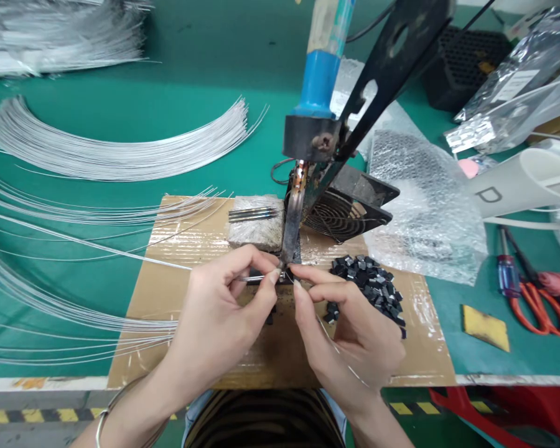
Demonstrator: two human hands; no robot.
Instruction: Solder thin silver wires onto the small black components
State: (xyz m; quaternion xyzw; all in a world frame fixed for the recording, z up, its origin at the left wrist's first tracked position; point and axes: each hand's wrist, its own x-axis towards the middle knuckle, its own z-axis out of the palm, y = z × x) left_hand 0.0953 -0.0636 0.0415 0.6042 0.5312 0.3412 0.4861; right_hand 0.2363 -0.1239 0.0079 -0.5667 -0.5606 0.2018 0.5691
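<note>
A soldering iron with a blue handle (320, 81) is clamped in a black metal bracket (387, 68), its tip pointing down between my hands. My left hand (224, 311) pinches a white wire (161, 262) between thumb and forefinger, close beside the tip; the wire trails off to the left. In my right hand (354, 330) a thin silvery solder wire (329, 339) is pinched, running back across the palm, its front end near the tip. My fingertips partly hide the spot under the tip where the wires come together.
Brown cardboard (144, 323) covers the work area. A pale block (256, 236) carries thin metal rods. Small black parts (368, 286) lie heaped at right, near a fan (345, 211). White wire bundles (121, 155) spread left. Scissors (536, 308) and a yellow sponge (485, 327) lie right.
</note>
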